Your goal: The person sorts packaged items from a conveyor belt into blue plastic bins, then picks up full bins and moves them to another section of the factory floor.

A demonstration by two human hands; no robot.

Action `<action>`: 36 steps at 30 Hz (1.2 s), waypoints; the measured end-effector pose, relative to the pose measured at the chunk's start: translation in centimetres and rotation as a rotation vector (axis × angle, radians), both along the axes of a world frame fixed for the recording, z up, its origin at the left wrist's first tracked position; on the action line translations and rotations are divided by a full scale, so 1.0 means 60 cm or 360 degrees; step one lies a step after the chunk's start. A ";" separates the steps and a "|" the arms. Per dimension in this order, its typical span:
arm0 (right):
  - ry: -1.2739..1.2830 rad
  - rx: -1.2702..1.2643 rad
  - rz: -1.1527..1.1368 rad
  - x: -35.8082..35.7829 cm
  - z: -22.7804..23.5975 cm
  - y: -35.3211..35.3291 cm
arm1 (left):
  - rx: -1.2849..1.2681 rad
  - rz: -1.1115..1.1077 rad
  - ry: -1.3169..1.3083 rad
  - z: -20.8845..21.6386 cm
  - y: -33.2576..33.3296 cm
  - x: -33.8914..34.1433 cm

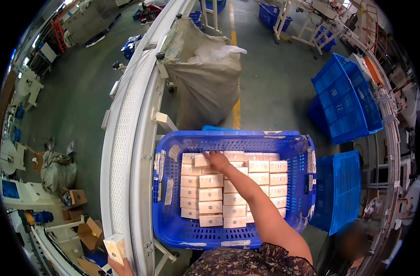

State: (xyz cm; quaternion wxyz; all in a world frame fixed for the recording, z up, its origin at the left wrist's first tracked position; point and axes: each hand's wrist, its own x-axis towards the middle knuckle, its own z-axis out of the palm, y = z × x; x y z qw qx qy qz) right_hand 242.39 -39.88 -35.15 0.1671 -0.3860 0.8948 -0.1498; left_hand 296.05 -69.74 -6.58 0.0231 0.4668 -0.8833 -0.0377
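Many boxes (211, 194), white conveyor (128, 105), green floor (274, 87)

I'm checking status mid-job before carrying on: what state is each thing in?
Basket: upright, holding stacked boxes
Boxes: closed, in stacks of uneven height
Right hand: on boxes at the basket's far left; grip unclear
Left hand: touching a single box by the conveyor; grip unclear
Conveyor: running or stopped, cannot tell
Sack: open-topped, white plastic showing
Carton: flaps open
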 end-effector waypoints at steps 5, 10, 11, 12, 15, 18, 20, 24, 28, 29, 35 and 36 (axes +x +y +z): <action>-0.0039 0.0162 -0.0167 -0.029 0.034 0.121 | -0.0065 -0.0106 -0.0226 0.105 0.032 -0.076; -0.0163 0.0418 -0.0505 0.024 0.021 0.200 | 0.0052 -0.0509 0.0840 0.082 0.127 -0.293; -0.0247 0.0430 -0.0496 0.018 0.019 0.207 | 0.0545 -0.0566 0.1066 0.052 0.157 -0.358; -0.0335 0.0435 -0.0494 0.014 0.020 0.211 | 0.0884 -0.0716 0.1115 0.007 0.179 -0.421; -0.0108 0.0135 -0.0487 0.029 0.018 0.248 | 0.1241 -0.1402 0.0719 -0.136 0.262 -0.606; 0.0135 0.0006 -0.0645 0.036 0.016 0.337 | 0.1034 -0.1762 0.0470 -0.305 0.325 -0.737; 0.0328 0.0045 -0.0745 0.031 0.010 0.435 | 0.0932 -0.1807 0.0178 -0.381 0.355 -0.808; -0.0108 0.0339 -0.0793 0.032 0.015 0.570 | 0.0987 -0.1737 -0.0208 -0.441 0.415 -0.885; -0.0208 0.0329 -0.0743 0.030 0.001 0.573 | 0.1016 -0.1894 -0.0448 -0.473 0.447 -0.897; -0.0256 0.0309 -0.0768 0.031 -0.001 0.569 | 0.1060 -0.1891 -0.0512 -0.474 0.456 -0.898; -0.0127 0.0642 -0.0632 0.020 0.013 0.515 | 0.1055 -0.1878 -0.0521 -0.488 0.465 -0.895; -0.0116 0.0656 -0.0639 0.016 0.010 0.513 | 0.1026 -0.1857 -0.0527 -0.488 0.470 -0.894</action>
